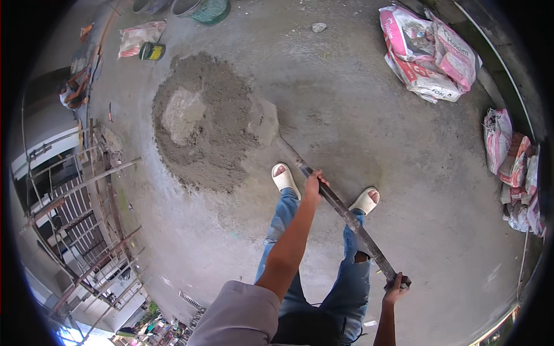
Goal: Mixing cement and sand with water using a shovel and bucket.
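Observation:
A long-handled shovel (359, 229) slants across the view from lower right to upper left. Its flat blade (266, 121) rests at the right edge of a round heap of grey-brown sand or mortar mix (222, 115). A paler grey powder patch (183, 115) lies on the heap's left part. Partway down the shaft, my left hand (314, 184) is wrapped round it, nearer the blade. My right hand (395, 290) grips the top end of the handle at lower right.
Pink and white cement sacks (430, 55) lie at the upper right, more bags (511, 155) along the right edge. A dark green bucket (152, 51) stands beside a sack (141, 36) at upper left. Scaffolding poles (86, 196) line the left, where another person (74, 92) crouches.

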A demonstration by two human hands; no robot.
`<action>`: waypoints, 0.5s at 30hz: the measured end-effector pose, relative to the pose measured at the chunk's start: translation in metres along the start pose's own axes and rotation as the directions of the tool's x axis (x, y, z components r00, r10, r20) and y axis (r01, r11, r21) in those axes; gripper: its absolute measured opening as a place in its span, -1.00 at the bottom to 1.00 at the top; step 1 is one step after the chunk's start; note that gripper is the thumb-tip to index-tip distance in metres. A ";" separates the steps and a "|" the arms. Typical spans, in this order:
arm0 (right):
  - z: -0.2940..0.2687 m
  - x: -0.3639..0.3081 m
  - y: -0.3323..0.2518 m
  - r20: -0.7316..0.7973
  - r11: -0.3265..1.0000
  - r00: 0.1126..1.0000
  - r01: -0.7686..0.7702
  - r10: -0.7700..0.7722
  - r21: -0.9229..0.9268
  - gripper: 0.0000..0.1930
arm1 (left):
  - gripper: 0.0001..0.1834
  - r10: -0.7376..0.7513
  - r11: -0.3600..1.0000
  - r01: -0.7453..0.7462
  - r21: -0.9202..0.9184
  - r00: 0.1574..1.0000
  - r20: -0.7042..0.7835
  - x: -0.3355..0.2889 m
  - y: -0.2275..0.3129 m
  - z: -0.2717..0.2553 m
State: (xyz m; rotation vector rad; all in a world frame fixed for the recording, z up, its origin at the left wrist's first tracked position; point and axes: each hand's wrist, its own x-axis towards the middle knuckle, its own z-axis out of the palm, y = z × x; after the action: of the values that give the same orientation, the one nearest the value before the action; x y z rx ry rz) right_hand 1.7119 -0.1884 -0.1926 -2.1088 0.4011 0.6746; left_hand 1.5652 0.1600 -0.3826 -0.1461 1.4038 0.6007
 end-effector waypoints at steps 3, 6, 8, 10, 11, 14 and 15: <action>-0.068 0.011 -0.014 -0.256 0.995 0.963 -0.097 0.087 -0.026 -0.76 | -0.77 -0.216 0.958 0.236 0.161 0.968 -0.130 -0.001 -0.119 0.023; -0.158 0.027 -0.012 -0.459 0.978 0.873 -0.204 0.164 -0.038 -0.79 | -0.82 -0.252 0.945 0.246 0.218 0.968 -0.001 -0.031 -0.212 0.057; -0.173 0.041 -0.027 -0.463 0.955 0.850 -0.297 0.254 -0.022 -0.77 | -0.83 -0.273 0.931 0.251 0.266 0.961 0.045 -0.029 -0.233 0.068; -0.154 0.062 -0.043 -0.429 0.968 0.880 -0.246 0.204 -0.044 -0.76 | -0.82 -0.240 0.949 0.227 0.218 0.970 0.034 -0.010 -0.226 0.075; -0.139 0.074 -0.058 -0.383 0.953 0.892 -0.291 0.240 -0.082 -0.76 | -0.82 -0.193 0.960 0.187 0.209 0.981 0.010 0.000 -0.215 0.078; -0.079 0.098 -0.096 -0.307 0.964 0.938 -0.216 0.161 -0.154 -0.72 | -0.81 -0.254 0.954 0.237 0.186 0.965 0.072 0.035 -0.155 0.083; -0.025 0.087 -0.117 -0.276 0.974 0.951 -0.182 0.138 -0.139 -0.72 | -0.82 -0.230 0.970 0.223 0.097 0.971 0.070 0.051 -0.123 0.074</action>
State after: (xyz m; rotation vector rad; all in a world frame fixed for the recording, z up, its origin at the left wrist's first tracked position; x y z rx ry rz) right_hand 1.8488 -0.1447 -0.1572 -2.3501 0.6922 0.5322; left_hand 1.6911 0.1050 -0.4481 -0.2064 1.3105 0.3507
